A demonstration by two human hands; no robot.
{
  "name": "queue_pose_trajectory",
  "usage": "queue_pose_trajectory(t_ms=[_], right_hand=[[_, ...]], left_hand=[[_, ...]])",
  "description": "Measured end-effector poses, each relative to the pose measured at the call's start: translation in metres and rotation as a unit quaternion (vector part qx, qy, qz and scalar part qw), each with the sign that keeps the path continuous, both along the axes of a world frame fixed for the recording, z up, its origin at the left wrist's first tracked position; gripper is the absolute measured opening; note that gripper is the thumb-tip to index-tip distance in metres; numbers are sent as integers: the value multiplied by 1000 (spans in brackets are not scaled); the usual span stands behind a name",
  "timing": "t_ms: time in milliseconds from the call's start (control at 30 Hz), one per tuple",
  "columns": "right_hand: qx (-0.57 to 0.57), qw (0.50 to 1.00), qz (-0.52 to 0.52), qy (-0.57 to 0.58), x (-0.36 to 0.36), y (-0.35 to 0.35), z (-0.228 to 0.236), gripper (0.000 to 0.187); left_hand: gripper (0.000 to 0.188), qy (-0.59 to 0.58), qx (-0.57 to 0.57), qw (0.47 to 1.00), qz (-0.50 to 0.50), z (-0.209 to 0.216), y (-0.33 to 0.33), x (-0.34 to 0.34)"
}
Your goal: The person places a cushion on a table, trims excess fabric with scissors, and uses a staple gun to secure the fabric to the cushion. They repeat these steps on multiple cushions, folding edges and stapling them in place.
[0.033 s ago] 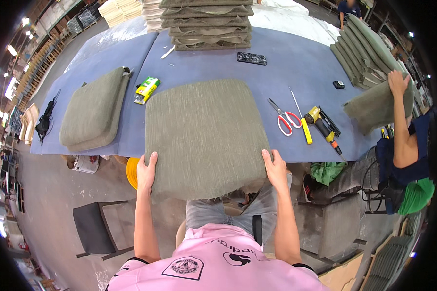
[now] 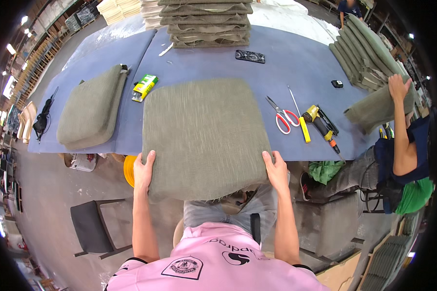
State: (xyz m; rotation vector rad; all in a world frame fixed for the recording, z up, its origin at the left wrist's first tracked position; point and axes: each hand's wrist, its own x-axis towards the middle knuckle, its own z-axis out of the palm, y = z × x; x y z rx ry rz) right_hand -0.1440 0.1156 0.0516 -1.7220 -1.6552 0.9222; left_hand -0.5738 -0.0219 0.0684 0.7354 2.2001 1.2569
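Gripping a green-gray cushion (image 2: 206,136) by opposite sides with left hand (image 2: 143,170) and right hand (image 2: 277,169), across the near edge of the blue surface (image 2: 199,63). Appears covered on top, with frayed hem (image 2: 213,197) seemingly unfastened; cannot tell underneath. Stacked by the near-left corner: similar covered cushions (image 2: 88,111).

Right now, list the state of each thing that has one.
Green cushion: held at both sides, near edge frayed
Left hand: gripping, thumb on top
Right hand: gripping, thumb on top
Scissors: lying flat, handles spread
Yellow-handled tool: lying flat
Staple gun: lying on its side
Phone: lying flat
Cushions at left: stacked
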Motion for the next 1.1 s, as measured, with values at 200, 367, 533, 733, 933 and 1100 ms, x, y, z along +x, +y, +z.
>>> queue_pose_trajectory(t_ms=[200, 367, 533, 733, 933, 1100], right_hand=[[123, 990, -29, 60, 22, 40, -19, 69], [154, 985, -73, -20, 41, 29, 10, 51], [51, 987, -125, 92, 72, -29, -17, 41], [30, 989, -104, 98, 86, -24, -15, 46], [-125, 950, -76, 274, 75, 0, -44, 68], [-63, 926, -164, 334, 45, -9, -32, 45]], left_hand=[[83, 38, 23, 994, -100, 50, 51, 4], [90, 69, -165, 959, -220, 27, 60, -6], [65, -229, -45, 958, -165, -31, -48, 58], [56, -200, 10, 975, -100, -68, -81, 62], [59, -221, -29, 969, -108, -69, -76, 28], [54, -152, -47, 976, -148, -28, -68, 53]])
